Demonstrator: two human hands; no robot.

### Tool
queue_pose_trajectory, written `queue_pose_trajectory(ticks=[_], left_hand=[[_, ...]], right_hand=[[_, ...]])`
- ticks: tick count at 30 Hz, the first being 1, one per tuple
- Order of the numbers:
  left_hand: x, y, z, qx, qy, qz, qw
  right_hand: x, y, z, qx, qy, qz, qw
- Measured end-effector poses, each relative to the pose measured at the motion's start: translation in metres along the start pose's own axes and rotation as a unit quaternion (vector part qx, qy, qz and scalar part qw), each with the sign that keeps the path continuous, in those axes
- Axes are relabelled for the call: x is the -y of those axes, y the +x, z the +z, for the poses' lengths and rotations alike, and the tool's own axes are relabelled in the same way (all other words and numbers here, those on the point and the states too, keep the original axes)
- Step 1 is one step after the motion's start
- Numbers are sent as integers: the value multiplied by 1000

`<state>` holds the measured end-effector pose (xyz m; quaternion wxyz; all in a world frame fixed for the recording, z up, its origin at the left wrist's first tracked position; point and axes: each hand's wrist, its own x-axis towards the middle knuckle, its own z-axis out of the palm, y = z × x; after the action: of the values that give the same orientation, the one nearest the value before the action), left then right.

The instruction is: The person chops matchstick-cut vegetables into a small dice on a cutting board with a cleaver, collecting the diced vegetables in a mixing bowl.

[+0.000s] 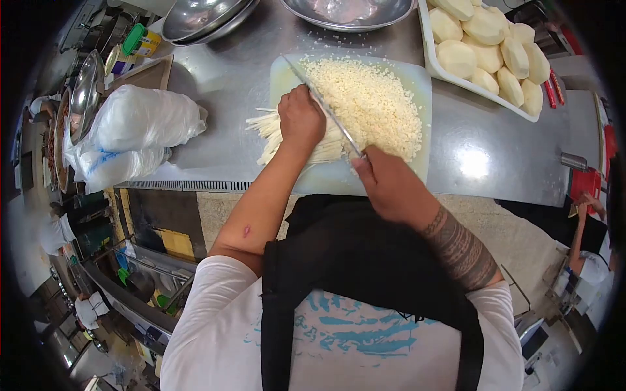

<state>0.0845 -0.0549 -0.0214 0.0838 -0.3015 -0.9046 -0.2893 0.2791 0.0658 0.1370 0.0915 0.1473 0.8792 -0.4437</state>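
Observation:
My right hand (390, 182) grips the handle of a long kitchen knife (334, 118). The blade runs diagonally across a pale cutting board (420, 98), its tip near the board's far left corner. To the left of the blade, my left hand (302, 117) is closed, knuckles bent, over a bundle of thin pale vegetable strips (266, 124). Its fingertips are hidden. Some strips stick out past the board's left edge, and others lie between the left wrist and the blade. A wide heap of finely diced pale vegetable (372, 98) covers the board right of the knife.
Large peeled potatoes (486, 42) fill a white tray (482, 98) at the back right, beside red-handled tools (554, 90). Metal bowls (355, 26) stand at the back. Full plastic bags (140, 124) sit left on the steel table (222, 140). Other people are around the edges.

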Motion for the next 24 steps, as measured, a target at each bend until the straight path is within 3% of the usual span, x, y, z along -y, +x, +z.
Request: queue_pose_trajectory(ticks=[4, 8, 10, 13, 16, 19, 20, 22, 24], left_hand=[[-9, 3, -10, 45, 22, -33, 998], [-8, 2, -8, 38, 0, -41, 998], [-9, 4, -8, 26, -15, -49, 998], [-12, 4, -15, 44, 16, -36, 998], [-14, 6, -21, 100, -1, -104, 989], [-4, 12, -30, -42, -121, -51, 990], [4, 12, -38, -44, -119, -53, 990], [25, 15, -60, 0, -1, 30, 1000], [42, 9, -68, 45, 21, 23, 999]], right_hand=[[-33, 50, 32, -17, -48, -2, 999], [-7, 15, 8, 12, -28, 32, 999], [-11, 2, 12, -11, 1, -1, 1000], [-48, 47, 46, -49, -18, -7, 999], [-51, 51, 37, -43, -43, -15, 998], [-56, 35, 29, -45, -49, 17, 998], [-56, 28, 27, -43, -50, 15, 998], [-53, 20, 23, -37, -44, 65, 996], [-55, 19, 22, -36, -44, 60, 997]])
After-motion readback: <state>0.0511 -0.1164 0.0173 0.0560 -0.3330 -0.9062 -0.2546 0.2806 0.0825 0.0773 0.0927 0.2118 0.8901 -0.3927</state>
